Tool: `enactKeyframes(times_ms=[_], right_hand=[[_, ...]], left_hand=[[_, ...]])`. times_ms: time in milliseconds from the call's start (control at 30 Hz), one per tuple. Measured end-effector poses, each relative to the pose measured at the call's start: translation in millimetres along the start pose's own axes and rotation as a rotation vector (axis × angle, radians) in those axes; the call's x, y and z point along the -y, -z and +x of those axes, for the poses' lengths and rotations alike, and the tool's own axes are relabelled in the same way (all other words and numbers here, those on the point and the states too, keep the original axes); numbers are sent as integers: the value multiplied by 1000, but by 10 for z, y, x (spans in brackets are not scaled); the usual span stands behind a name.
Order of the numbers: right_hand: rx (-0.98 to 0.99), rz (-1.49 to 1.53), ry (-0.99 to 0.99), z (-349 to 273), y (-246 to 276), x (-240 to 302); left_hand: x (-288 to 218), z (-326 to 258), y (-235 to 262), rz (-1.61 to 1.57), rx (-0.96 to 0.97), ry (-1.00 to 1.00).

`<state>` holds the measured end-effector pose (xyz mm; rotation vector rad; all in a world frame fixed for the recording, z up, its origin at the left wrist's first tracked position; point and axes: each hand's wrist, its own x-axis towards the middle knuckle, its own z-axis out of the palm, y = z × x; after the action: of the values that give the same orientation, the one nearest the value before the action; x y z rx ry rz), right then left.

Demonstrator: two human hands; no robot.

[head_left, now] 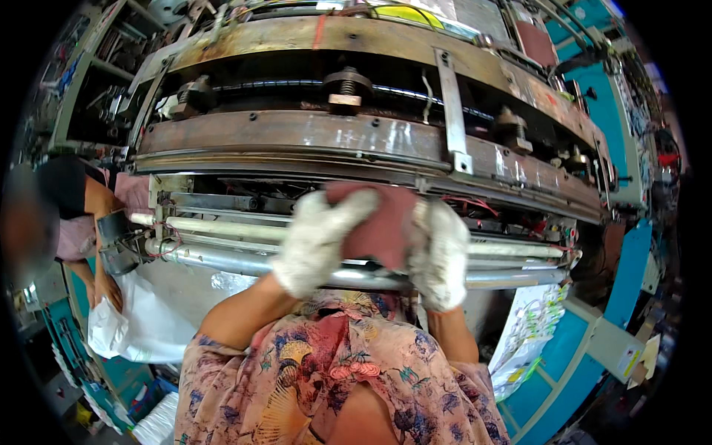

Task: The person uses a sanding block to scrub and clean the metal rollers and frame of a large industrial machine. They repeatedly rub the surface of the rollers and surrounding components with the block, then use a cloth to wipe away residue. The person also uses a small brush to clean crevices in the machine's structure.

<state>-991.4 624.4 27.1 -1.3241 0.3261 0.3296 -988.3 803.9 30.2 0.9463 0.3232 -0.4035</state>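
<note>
The person wears two white gloves and holds a dark red cloth (382, 226) up against a big old machine. The left hand (319, 241) has its fingers curled shut on the left side of the cloth. The right hand (439, 256) has its fingers closed on the right side of it. The cloth sits between the two hands, pressed close to the long silver rollers (222, 259) and just under the rusty brown bar (297, 133) that runs across the machine. I think the person is wiping here. To do it well, both hands should keep a firm hold so the cloth does not slip down between the rollers. The cloth should stay bunched up, with no loose corner hanging where a roller could grab it. It looks best to rub along the roller in slow, even strokes, and to keep the gloves on top of the cloth, away from the gaps. Thin red wires (475, 204) run just beside the right hand, so the cloth should not tug on them. Off to the left, another person's hand (111, 293) rests on a white plastic sheet (141, 319), well apart from the cloth.
</note>
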Motion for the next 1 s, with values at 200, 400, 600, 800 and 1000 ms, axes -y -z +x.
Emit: enactKeyframes(times_ms=[200, 400, 600, 800, 1000], right_hand=[[-126, -233, 255, 58, 289, 2], [-70, -786, 904, 192, 436, -236], [-120, -102, 141, 107, 507, -92], [-197, -329, 557, 183, 539, -231], [-149, 66, 91, 94, 397, -35]], left_hand=[[252, 148, -244, -7, -12, 0], [151, 93, -193, 14, -14, 28], [187, 102, -338, 50, -15, 25], [270, 167, -467, 82, -26, 41], [307, 136, -342, 1, -47, -66]])
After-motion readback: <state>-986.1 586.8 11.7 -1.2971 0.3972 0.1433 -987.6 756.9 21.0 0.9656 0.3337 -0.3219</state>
